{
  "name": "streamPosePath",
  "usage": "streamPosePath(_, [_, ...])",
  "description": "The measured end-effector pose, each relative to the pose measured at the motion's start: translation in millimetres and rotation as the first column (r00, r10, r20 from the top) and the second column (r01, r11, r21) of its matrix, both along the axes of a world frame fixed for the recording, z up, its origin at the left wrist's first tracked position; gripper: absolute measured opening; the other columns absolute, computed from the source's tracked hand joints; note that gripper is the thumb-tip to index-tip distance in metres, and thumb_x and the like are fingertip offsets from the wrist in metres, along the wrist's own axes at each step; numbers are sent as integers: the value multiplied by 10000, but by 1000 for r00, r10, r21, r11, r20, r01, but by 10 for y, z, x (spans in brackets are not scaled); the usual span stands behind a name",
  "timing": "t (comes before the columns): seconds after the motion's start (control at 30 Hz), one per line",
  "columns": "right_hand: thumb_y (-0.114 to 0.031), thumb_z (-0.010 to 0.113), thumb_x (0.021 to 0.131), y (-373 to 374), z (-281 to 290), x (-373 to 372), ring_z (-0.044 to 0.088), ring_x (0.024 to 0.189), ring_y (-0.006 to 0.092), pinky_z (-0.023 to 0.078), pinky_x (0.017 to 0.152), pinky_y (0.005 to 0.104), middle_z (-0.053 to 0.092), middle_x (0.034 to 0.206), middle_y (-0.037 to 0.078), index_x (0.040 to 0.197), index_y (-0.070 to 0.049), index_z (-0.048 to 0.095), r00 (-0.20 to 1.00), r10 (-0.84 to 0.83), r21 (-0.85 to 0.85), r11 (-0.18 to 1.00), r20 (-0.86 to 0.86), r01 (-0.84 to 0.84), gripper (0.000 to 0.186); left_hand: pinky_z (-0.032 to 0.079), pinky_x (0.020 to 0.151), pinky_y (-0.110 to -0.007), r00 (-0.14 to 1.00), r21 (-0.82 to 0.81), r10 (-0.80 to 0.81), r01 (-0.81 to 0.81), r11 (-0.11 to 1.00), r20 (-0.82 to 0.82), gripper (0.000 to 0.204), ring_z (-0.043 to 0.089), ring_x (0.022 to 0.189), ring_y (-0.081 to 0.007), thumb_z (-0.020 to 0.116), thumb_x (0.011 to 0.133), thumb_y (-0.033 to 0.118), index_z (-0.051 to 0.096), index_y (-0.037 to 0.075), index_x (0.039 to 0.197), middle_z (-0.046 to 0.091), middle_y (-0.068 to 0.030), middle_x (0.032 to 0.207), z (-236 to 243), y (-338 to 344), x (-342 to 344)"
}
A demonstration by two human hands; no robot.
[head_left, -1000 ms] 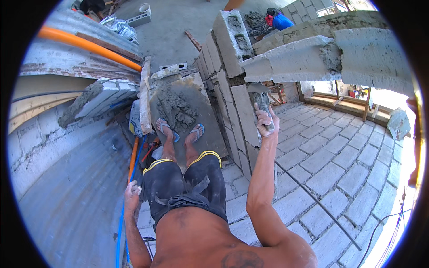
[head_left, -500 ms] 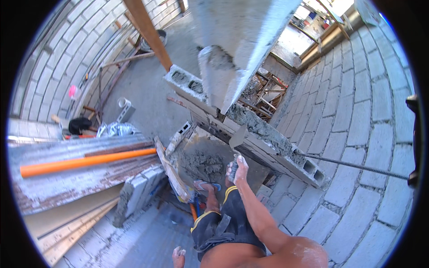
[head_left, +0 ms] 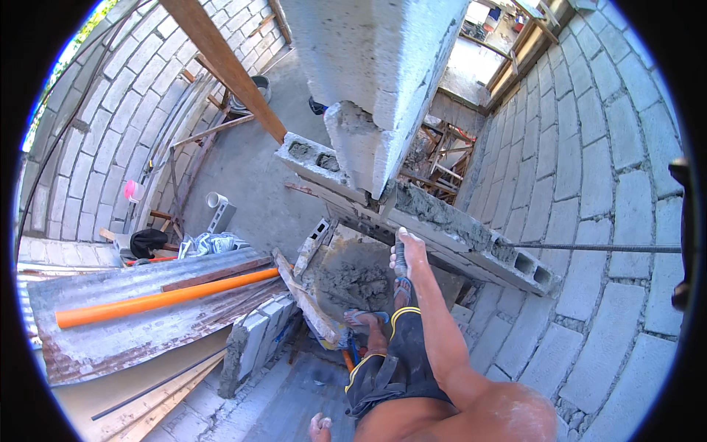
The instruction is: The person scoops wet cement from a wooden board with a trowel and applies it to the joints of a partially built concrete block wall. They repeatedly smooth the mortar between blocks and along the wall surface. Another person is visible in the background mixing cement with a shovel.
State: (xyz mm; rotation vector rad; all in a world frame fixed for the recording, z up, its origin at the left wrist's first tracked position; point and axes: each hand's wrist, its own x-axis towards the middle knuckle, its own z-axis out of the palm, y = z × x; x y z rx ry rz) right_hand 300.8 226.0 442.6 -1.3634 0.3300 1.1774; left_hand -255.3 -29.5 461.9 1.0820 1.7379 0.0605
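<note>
My right hand (head_left: 409, 252) grips the handle of a trowel (head_left: 387, 206), its blade against the block wall (head_left: 442, 236) just beside the tall concrete column (head_left: 353, 66). Grey mortar (head_left: 434, 215) lies along the wall's top, with hollow cores showing at both sides. Below, a pile of wet mortar (head_left: 353, 283) sits on a board by my sandalled feet (head_left: 362, 318). My left hand (head_left: 319, 427) hangs at the bottom edge, fingers curled; what they hold, if anything, I cannot make out.
An orange pipe (head_left: 162, 298) lies on corrugated metal sheets (head_left: 81, 346) at left, beside small blocks (head_left: 254, 339). A wooden post (head_left: 221, 66) slants behind the column. Block walls (head_left: 589, 147) rise on both sides. A rebar (head_left: 604, 247) sticks out rightward.
The view has swung from my body and feet toward the wall and column. My right hand with the trowel has moved to the wall top, the blade now against it beside the column.
</note>
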Motion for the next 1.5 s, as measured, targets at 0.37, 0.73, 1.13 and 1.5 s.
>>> streamPosePath(0.37, [-275, 492, 966, 88, 136, 906, 492, 449, 171, 435, 365, 312, 504, 641, 93, 939, -77, 411, 939, 230, 93, 973, -256, -213, 216, 435, 912, -354, 989, 10, 150, -150, 989, 15, 493, 554, 1048, -238, 596, 855, 272, 517, -28, 1238, 585, -183, 1149, 83, -242, 361])
streamPosePath(0.73, [-366, 492, 955, -776, 250, 516, 497, 436, 161, 430, 361, 311, 523, 643, 83, 1017, -82, 490, 980, 161, 79, 985, -117, -153, 291, 496, 824, -335, 976, -47, 215, -212, 976, 47, 422, 629, 915, -203, 637, 813, 147, 551, -29, 1186, 644, -168, 1038, 131, -388, 749])
streamPosePath(1.13, [-347, 521, 941, -264, -532, -127, 508, 412, 180, 435, 335, 327, 507, 616, 66, 1015, -108, 508, 995, -93, 130, 988, 26, 89, 251, 504, 782, -307, 980, 122, 197, -196, 973, 6, 412, 634, 854, -179, 631, 802, 92, 548, -26, 1188, 661, -122, 929, 362, 2, 825])
streamPosePath(1.5, [-289, 551, 920, 15, -139, 388, 510, 411, 182, 424, 325, 330, 490, 610, 74, 941, -56, 476, 941, 250, -102, 967, 227, -233, 245, 503, 791, -312, 979, 6, 205, -205, 979, -3, 398, 636, 861, -190, 610, 818, 73, 538, -24, 1198, 663, -119, 909, 508, 90, 1152])
